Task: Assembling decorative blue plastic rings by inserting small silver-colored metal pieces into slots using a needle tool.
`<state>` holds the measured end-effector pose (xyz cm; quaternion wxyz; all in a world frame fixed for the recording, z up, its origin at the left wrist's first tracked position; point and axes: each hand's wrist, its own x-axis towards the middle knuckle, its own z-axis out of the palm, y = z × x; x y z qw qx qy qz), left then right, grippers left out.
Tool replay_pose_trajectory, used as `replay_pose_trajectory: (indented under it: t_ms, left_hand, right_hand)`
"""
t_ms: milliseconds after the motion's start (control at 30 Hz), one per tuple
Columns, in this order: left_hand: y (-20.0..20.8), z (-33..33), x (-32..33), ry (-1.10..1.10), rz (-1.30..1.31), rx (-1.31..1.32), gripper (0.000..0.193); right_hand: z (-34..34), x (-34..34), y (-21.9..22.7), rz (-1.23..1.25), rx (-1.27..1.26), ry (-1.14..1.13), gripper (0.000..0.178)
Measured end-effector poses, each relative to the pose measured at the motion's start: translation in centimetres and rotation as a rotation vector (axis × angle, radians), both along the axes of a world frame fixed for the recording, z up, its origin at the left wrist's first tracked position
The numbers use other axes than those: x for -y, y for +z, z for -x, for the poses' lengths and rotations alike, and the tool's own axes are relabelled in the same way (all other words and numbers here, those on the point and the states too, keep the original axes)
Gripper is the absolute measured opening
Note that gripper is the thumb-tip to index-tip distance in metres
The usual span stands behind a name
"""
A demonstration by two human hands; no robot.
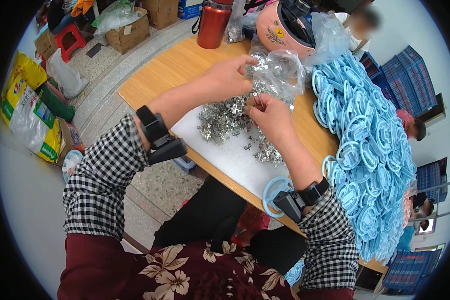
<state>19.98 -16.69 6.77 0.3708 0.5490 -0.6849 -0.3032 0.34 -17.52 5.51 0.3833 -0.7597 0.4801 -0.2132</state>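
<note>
A heap of small silvery metal clips lies on a white sheet on the table in front of me. Over the heap's far side reaches my left hand, its fingers apart beside a clear plastic bag that holds more metal pieces. Just to its right, my right hand is closed in a pinch low over the clips. What its fingertips hold is too small to make out. A light blue plastic ring-shaped part lies at the table's near edge, by my right wrist.
A tall pile of light blue plastic parts covers the table's right side. At the far edge stand a red flask and a pink helmet. Cardboard boxes, a red stool and yellow sacks are on the floor.
</note>
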Motion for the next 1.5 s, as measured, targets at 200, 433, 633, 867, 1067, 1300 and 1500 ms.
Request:
replay_pose_trajectory:
  t_ms: [200,433,633,867,1067,1300,1500]
  left_hand:
    - [-0.1,2.9,4.4,0.143,0.112,0.181,0.065]
    - [1.4,6.0,9.0,-0.086,0.146,-0.233,0.038]
    - [4.9,7.0,8.7,-0.082,0.043,-0.338,0.029]
    - [5.3,6.7,9.1,-0.106,0.032,-0.129,0.031]
    - [1.2,5.3,8.3,-0.342,-0.108,-0.347,0.047]
    - [0.7,5.6,8.4,-0.164,-0.013,-0.408,0.044]
    - [5.0,3.3,7.8,-0.092,-0.067,-0.463,0.034]
  right_hand:
    - [2.5,-1.1,1.4,0.188,0.029,-0.064,0.019]
    - [6.9,-2.4,6.6,0.085,0.253,-0.21,0.02]
    - [9.4,-2.0,6.2,0.309,0.12,-0.287,0.024]
    - [8.6,0.7,4.0,0.537,-0.563,-0.242,0.024]
    - [9.6,3.7,2.8,0.431,0.008,-0.348,0.024]
    - [7.5,2.3,3.7,0.446,0.14,-0.333,0.023]
    - [7.7,-1.7,7.7,0.439,0.307,-0.292,0.024]
